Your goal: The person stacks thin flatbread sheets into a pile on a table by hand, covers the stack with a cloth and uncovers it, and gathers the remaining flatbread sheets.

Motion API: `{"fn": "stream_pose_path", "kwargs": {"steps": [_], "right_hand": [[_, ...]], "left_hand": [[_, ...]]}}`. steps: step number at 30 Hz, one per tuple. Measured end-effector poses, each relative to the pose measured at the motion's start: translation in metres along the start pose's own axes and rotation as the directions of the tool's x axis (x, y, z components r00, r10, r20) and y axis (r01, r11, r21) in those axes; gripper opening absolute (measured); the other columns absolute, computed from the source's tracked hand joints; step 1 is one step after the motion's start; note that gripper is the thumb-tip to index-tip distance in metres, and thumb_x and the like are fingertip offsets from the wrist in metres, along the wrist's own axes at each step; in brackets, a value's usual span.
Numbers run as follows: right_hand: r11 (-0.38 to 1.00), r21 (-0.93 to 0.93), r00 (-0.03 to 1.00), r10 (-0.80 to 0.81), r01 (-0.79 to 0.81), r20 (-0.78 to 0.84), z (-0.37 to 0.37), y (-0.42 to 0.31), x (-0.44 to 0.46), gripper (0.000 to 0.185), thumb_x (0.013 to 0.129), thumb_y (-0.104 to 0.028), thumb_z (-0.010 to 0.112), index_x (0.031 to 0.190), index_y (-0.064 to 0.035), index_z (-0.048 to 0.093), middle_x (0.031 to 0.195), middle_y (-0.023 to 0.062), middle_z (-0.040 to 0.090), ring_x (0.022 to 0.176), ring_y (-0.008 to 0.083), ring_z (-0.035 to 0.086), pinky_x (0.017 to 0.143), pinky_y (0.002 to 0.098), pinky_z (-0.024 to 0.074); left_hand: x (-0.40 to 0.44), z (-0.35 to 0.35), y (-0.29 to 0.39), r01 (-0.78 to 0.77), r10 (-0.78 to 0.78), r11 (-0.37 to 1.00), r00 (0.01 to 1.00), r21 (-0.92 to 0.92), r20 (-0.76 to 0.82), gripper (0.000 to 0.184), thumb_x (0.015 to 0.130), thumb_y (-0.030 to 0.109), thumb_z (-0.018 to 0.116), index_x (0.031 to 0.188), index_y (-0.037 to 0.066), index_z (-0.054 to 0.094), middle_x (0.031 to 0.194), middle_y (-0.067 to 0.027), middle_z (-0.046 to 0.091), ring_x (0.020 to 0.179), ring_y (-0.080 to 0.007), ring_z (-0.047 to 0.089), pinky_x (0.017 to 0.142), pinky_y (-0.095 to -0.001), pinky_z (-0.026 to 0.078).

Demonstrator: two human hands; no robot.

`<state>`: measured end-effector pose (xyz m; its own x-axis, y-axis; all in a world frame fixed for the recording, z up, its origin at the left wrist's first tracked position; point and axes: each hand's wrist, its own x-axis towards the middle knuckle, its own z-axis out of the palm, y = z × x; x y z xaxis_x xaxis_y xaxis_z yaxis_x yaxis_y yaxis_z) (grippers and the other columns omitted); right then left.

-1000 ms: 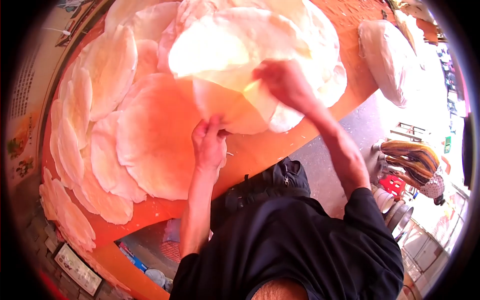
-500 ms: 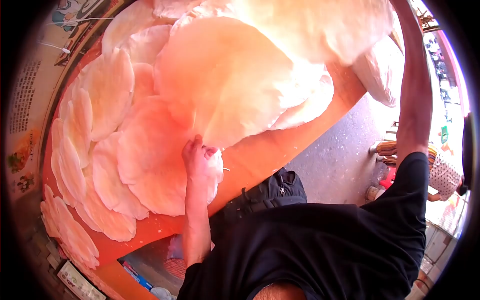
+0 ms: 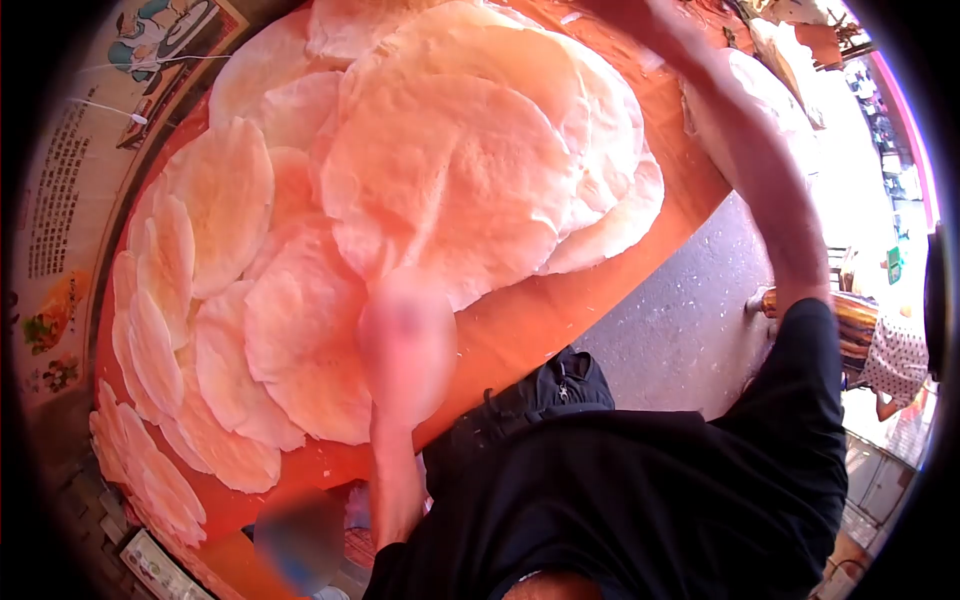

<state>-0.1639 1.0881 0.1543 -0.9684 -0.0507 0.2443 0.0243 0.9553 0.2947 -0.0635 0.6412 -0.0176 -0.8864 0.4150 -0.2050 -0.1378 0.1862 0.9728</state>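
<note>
Over the near edge of a stack of thin, pale round sheets, my left hand (image 3: 405, 315) shows only as a blur, so its fingers cannot be made out. The top sheet (image 3: 450, 170) lies spread on the stack, with a crease running down toward that hand. My right forearm (image 3: 755, 150) reaches up across the right side, and its hand is beyond the top of the view. More round sheets (image 3: 230, 200) overlap on the left part of the orange table (image 3: 540, 310).
A pale, wrapped bundle (image 3: 745, 85) sits at the table's right end, partly behind my right arm. Below the near edge is a black backpack (image 3: 565, 385). A person in a dotted top (image 3: 895, 355) is at the far right. Printed panels line the left side.
The sheet lifted by my hands at first was swung up to the upper right; now the stack's top sheet lies flat. My right hand has left the view at the top.
</note>
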Motion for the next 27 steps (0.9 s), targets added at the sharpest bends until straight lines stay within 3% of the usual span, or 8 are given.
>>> {"fn": "stream_pose_path", "kwargs": {"steps": [2, 4, 9, 15, 18, 20, 23, 27], "right_hand": [[0.974, 0.193, 0.928, 0.036, -0.115, 0.371, 0.037, -0.067, -0.035, 0.031, 0.091, -0.022, 0.064, 0.119, -0.0079, 0.067, 0.103, 0.0133, 0.073, 0.097, 0.0301, 0.068, 0.087, 0.039, 0.0528], [0.866, 0.5, 0.995, -0.051, 0.0, 0.088, 0.123, -0.1, -0.094, 0.042, 0.091, -0.037, 0.065, 0.123, -0.0095, 0.064, 0.106, 0.0198, 0.069, 0.102, 0.0376, 0.063, 0.091, 0.0476, 0.0499], [0.952, 0.303, 0.998, -0.06, 0.051, 0.021, 0.144, -0.134, -0.136, 0.046, 0.088, -0.032, 0.068, 0.126, -0.0089, 0.06, 0.121, 0.017, 0.061, 0.115, 0.039, 0.056, 0.095, 0.0474, 0.0481], [0.773, 0.634, 0.999, 0.037, -0.021, -0.012, 0.055, -0.211, -0.125, 0.027, 0.082, -0.019, 0.077, 0.103, -0.0047, 0.069, 0.096, 0.017, 0.07, 0.084, 0.0298, 0.069, 0.072, 0.041, 0.0538], [0.46, 0.793, 0.838, -0.168, -0.399, 0.519, 0.032, -0.296, -0.167, 0.037, 0.085, -0.026, 0.079, 0.111, -0.0021, 0.066, 0.081, 0.0111, 0.071, 0.064, 0.0188, 0.065, 0.058, 0.0327, 0.0509], [-0.057, 0.694, 0.681, -0.267, -0.718, 0.682, 0.048, -0.338, -0.203, 0.06, 0.089, -0.037, 0.075, 0.124, 0.0071, 0.054, 0.09, 0.0114, 0.07, 0.073, 0.0162, 0.066, 0.065, 0.029, 0.0522], [-0.532, 0.39, 0.524, -0.122, -0.752, 0.843, 0.05, -0.373, -0.22, 0.048, 0.09, -0.036, 0.074, 0.114, 0.0023, 0.057, 0.085, 0.0094, 0.067, 0.069, 0.016, 0.065, 0.063, 0.0279, 0.0519], [-0.705, 0.099, 0.367, -0.24, -0.703, 0.899, 0.033, -0.378, -0.211, 0.032, 0.09, -0.032, 0.073, 0.096, -0.0038, 0.058, 0.077, 0.0065, 0.063, 0.064, 0.0158, 0.064, 0.06, 0.0268, 0.0504]], "left_hand": [[-0.005, -0.022, -0.028, 0.118, -0.166, 0.95, 0.975, -0.29, -0.147, 0.022, 0.098, 0.012, 0.056, 0.116, 0.0, 0.057, 0.093, -0.0071, 0.066, 0.082, -0.0177, 0.066, 0.073, -0.0305, 0.055], [-0.012, -0.047, -0.039, 0.177, -0.275, 0.925, 0.923, -0.337, -0.27, 0.023, 0.101, 0.017, 0.056, 0.117, 0.0, 0.056, 0.09, -0.0091, 0.065, 0.078, -0.0184, 0.068, 0.067, -0.0278, 0.058], [-0.059, -0.131, -0.08, 0.119, -0.031, 0.981, 0.874, 0.152, -0.484, 0.027, 0.097, 0.012, 0.061, 0.119, -0.002, 0.06, 0.1, -0.0093, 0.066, 0.09, -0.0178, 0.066, 0.074, -0.0299, 0.054], [-0.109, -0.168, -0.076, 0.397, 0.17, 0.618, 0.775, 0.678, -0.609, 0.043, 0.083, 0.013, 0.071, 0.123, 0.0, 0.061, 0.116, -0.0157, 0.062, 0.101, -0.0301, 0.06, 0.084, -0.0378, 0.051], [-0.114, -0.171, -0.07, 0.478, 0.069, 0.624, 0.754, 0.618, -0.653, 0.05, 0.081, 0.014, 0.072, 0.127, 0.001, 0.059, 0.117, -0.0174, 0.06, 0.108, -0.0335, 0.058, 0.088, -0.0409, 0.049], [-0.122, -0.177, -0.072, 0.478, 0.12, 0.592, 0.744, 0.649, -0.658, 0.055, 0.081, 0.015, 0.073, 0.131, -0.001, 0.055, 0.115, -0.0179, 0.06, 0.103, -0.0341, 0.06, 0.088, -0.0408, 0.05], [-0.129, -0.201, -0.09, 0.506, -0.155, 0.802, 0.689, 0.317, -0.708, 0.052, 0.087, 0.016, 0.071, 0.131, -0.005, 0.053, 0.118, -0.0157, 0.064, 0.102, -0.0237, 0.063, 0.089, -0.0352, 0.05], [-0.133, -0.22, -0.115, 0.207, -0.258, 0.966, 0.732, -0.156, -0.631, 0.045, 0.093, 0.01, 0.065, 0.132, -0.006, 0.052, 0.121, -0.0106, 0.065, 0.108, -0.0173, 0.061, 0.091, -0.0327, 0.05]]}}
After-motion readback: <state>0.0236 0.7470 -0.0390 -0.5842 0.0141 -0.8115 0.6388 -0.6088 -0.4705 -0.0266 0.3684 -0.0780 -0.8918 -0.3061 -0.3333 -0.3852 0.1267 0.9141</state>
